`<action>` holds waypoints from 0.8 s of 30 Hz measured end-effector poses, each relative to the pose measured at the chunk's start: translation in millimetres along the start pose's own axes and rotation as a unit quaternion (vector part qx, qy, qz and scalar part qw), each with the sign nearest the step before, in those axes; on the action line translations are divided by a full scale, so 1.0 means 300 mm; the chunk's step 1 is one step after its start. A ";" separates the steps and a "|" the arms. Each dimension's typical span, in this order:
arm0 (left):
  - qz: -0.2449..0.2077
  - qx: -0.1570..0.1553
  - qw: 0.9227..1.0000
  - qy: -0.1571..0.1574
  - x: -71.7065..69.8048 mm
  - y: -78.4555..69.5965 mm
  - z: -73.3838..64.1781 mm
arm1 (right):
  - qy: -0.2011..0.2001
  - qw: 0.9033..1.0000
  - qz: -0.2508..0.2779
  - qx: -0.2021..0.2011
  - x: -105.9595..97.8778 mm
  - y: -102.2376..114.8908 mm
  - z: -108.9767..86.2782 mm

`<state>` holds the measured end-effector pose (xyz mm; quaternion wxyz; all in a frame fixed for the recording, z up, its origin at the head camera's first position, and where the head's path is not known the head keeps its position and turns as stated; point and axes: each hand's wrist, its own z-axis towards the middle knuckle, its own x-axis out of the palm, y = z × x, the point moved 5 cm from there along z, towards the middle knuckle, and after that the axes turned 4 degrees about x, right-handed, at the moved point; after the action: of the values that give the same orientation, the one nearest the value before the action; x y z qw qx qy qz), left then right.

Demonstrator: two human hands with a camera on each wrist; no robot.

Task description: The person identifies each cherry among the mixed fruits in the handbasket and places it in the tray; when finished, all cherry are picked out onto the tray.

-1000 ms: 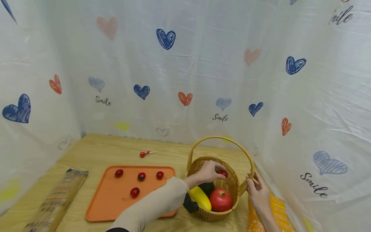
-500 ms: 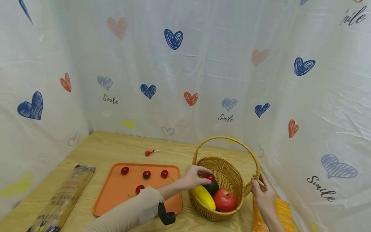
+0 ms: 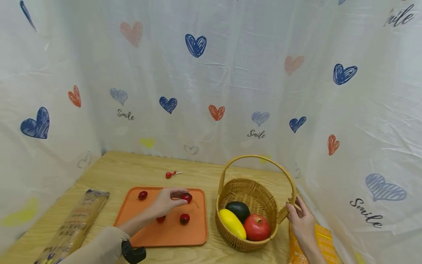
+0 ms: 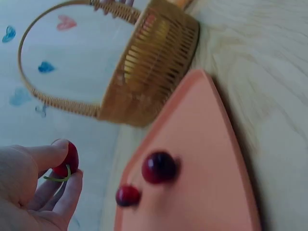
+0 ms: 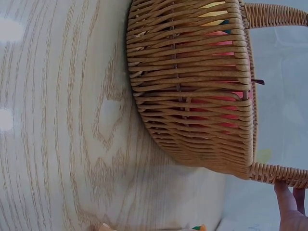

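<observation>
Thumb and fingertips of my left hand (image 3: 168, 201) pinch a dark red cherry (image 4: 71, 161) with a green stem, over the far right part of an orange tray (image 3: 171, 240). More cherries lie on the tray, one cherry (image 3: 143, 195) at the back left and another cherry (image 3: 184, 219) nearer the front. My right hand (image 3: 302, 222) grips the handle of a wicker basket (image 3: 242, 245) low on its right side. In the basket are a dark green avocado (image 3: 238, 211), a long yellow fruit (image 3: 233, 223) and a red pomegranate (image 3: 257, 227).
A small red cherry-like piece with a white stick (image 3: 169, 175) lies behind the tray. To the left is a long clear packet (image 3: 74, 227), and an orange packet (image 3: 321, 242) lies under my right forearm. A heart-printed curtain (image 3: 237, 88) encloses the wooden table (image 3: 125, 167).
My left hand has gone left from the basket, where it held a cherry, to over the tray with a cherry in its fingers. My right hand still holds the handle.
</observation>
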<state>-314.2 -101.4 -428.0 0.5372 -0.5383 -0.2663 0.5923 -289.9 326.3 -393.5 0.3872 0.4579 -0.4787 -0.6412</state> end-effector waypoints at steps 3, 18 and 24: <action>0.001 -0.021 0.999 -0.029 -0.070 0.031 -0.046 | -0.002 1.000 0.006 -0.008 -0.006 0.004 0.004; 0.058 -0.094 0.989 -0.095 -0.304 0.121 -0.249 | 0.003 1.000 -0.012 0.003 -0.011 0.001 0.009; 0.105 -0.082 0.987 -0.088 -0.343 0.127 -0.304 | 0.001 1.000 -0.017 0.012 -0.003 -0.007 0.008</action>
<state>-259.4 -231.1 -451.3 0.4007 -0.5513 -0.3025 0.6663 -292.0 328.4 -394.9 0.3711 0.4716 -0.4784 -0.6411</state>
